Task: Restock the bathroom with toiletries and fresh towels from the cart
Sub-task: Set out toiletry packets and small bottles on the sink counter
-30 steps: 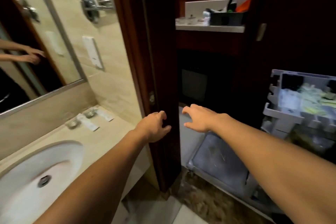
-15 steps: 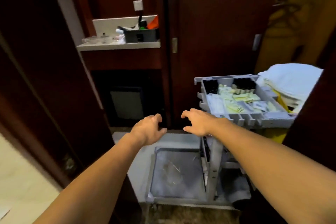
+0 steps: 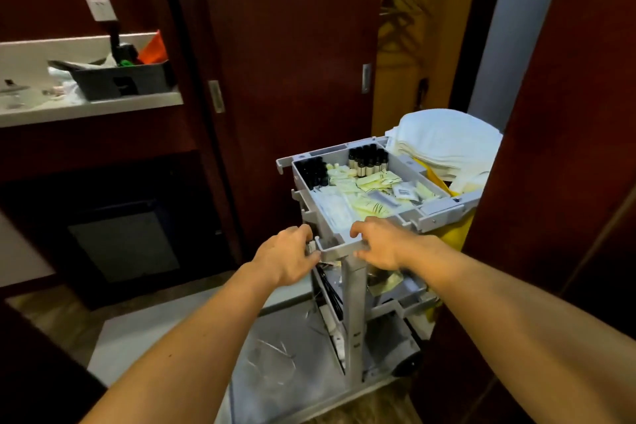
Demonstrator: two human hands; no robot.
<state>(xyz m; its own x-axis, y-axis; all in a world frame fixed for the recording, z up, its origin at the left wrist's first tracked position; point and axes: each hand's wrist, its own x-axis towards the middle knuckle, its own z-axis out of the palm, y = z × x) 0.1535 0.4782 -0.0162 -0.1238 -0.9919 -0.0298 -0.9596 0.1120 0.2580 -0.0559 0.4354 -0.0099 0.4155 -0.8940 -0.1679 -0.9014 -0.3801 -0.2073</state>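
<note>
Dark wood-panelled hallway with a grey cart (image 3: 354,303) parked by the doorway, top tray (image 3: 435,206) full of toiletry sachets (image 3: 370,198) and small bottles (image 3: 367,157), white towels (image 3: 444,141) stacked behind, and both hands, left hand (image 3: 287,260) and right hand (image 3: 380,243), curled round the tray's near corner.

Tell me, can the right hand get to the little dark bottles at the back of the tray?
Probably yes. The right hand is at the tray's near corner, the tray is open on top, and only loose packets lie between it and the dark bottles.
</note>
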